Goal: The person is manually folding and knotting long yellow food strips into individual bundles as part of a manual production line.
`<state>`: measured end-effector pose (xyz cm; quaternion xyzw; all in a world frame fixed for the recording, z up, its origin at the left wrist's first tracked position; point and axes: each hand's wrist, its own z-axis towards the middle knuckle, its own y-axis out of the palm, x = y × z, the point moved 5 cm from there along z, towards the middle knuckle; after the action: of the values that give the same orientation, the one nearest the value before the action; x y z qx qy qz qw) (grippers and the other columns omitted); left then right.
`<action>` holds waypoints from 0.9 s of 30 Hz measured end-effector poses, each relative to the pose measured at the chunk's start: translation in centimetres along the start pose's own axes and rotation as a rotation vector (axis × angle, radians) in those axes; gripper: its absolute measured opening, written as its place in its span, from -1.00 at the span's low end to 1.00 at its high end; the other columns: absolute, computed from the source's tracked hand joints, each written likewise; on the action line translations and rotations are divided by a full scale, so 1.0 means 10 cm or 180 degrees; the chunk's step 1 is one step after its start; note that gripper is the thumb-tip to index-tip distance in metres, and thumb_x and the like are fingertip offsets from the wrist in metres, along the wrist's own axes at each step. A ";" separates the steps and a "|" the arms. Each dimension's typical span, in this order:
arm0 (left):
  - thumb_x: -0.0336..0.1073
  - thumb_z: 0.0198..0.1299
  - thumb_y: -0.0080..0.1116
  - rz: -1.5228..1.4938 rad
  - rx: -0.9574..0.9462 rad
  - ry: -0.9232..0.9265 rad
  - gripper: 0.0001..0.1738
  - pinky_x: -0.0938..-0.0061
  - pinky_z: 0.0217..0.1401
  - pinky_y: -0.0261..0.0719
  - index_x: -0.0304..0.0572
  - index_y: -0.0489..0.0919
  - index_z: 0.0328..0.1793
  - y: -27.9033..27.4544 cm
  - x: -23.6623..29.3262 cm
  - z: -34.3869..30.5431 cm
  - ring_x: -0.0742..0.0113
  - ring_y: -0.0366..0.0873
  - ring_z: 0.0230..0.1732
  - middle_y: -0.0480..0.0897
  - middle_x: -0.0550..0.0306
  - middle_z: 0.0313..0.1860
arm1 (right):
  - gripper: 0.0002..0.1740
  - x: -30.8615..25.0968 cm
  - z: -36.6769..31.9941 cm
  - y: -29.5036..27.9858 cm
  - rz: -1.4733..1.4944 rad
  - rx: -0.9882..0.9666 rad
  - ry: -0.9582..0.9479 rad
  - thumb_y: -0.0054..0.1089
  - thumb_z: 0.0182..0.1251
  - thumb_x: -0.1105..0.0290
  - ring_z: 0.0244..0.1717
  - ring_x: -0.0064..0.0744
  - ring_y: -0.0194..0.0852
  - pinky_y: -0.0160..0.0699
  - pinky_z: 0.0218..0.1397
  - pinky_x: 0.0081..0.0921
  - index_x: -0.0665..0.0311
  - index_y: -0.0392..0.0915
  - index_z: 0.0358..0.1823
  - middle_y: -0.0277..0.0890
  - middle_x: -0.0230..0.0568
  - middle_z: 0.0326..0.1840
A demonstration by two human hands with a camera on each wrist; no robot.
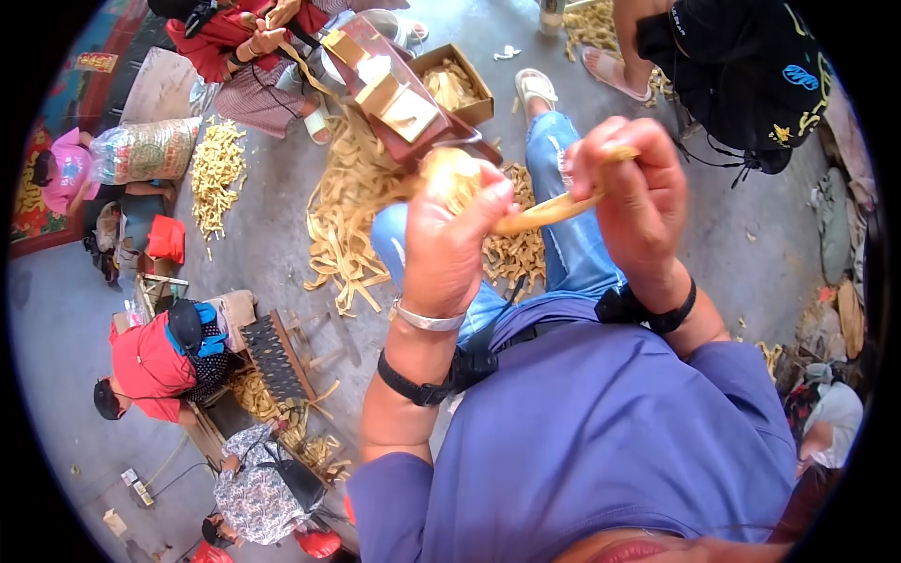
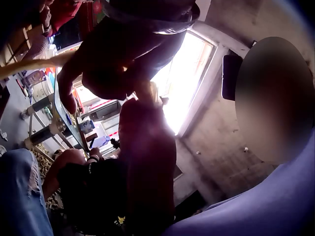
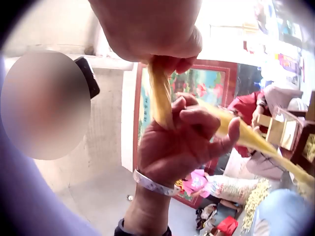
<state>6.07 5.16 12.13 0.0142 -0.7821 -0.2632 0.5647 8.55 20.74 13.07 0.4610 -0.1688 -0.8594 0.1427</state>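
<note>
A flat, yellow-tan strip [image 1: 549, 214] is stretched between my two hands above my knees. My left hand [image 1: 449, 246], with a silver bracelet at its wrist, holds the strip in curled fingers. In the right wrist view a long length of strip [image 3: 256, 140] runs out past that left hand [image 3: 177, 142] toward the lower right. My right hand [image 1: 640, 192] pinches the other part of the strip between thumb and fingers, a short span away. The left wrist view is dark; there the right hand [image 2: 147, 147] shows below the left hand [image 2: 133, 54].
A heap of loose strips [image 1: 347, 206] lies on the floor ahead. Small knotted pieces [image 1: 516, 249] are piled between my legs, and another pile [image 1: 218, 174] sits farther left. A reddish stand [image 1: 408, 136] and a cardboard box [image 1: 483, 108] are in front. Several people sit around.
</note>
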 end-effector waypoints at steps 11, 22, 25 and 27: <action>-0.48 -0.07 0.21 0.3736 0.0233 0.0849 -0.87 0.52 -0.30 0.48 -0.25 0.64 -0.32 -0.23 -0.01 -0.06 0.42 0.55 -0.40 0.62 0.11 -0.49 | -0.92 0.80 -0.20 -0.06 -0.0574 0.0543 0.1258 0.15 0.35 0.47 -0.33 -0.77 0.38 0.41 -0.24 -0.76 0.34 0.51 -0.22 0.52 -0.46 -0.34; -0.51 -0.12 0.26 0.4329 0.0567 0.2056 -0.82 0.44 -0.15 0.49 -0.16 0.62 -0.31 -0.18 0.08 -0.12 0.27 0.57 -0.44 0.60 0.17 -0.49 | -0.83 0.74 -0.22 -0.01 -0.1257 -0.0822 0.1334 0.35 0.16 0.39 -0.39 -0.68 0.49 0.43 -0.36 -0.67 0.35 0.66 -0.30 0.60 -0.35 -0.44; -0.53 -0.14 0.27 0.4009 0.0355 0.1801 -0.77 0.54 -0.37 0.49 -0.20 0.60 -0.28 -0.17 0.05 -0.13 0.32 0.57 -0.46 0.60 0.17 -0.48 | -0.89 0.74 -0.26 -0.03 -0.1468 -0.1256 0.1535 0.26 0.12 0.47 -0.30 -0.64 0.51 0.44 -0.31 -0.63 0.37 0.62 -0.35 0.60 -0.31 -0.39; -0.55 -0.18 0.29 0.3692 0.0427 0.1714 -0.78 0.53 -0.49 0.41 -0.21 0.53 -0.36 -0.13 0.06 -0.15 0.37 0.52 -0.51 0.54 0.17 -0.52 | -0.89 0.69 -0.25 -0.03 -0.1361 -0.1433 0.1614 0.15 0.08 0.55 -0.28 -0.63 0.51 0.46 -0.26 -0.64 0.39 0.59 -0.35 0.59 -0.32 -0.35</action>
<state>6.82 3.24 12.39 -0.3101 -0.5083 0.1472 0.7898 6.96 17.85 6.53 0.6404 0.1641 -0.7442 0.0952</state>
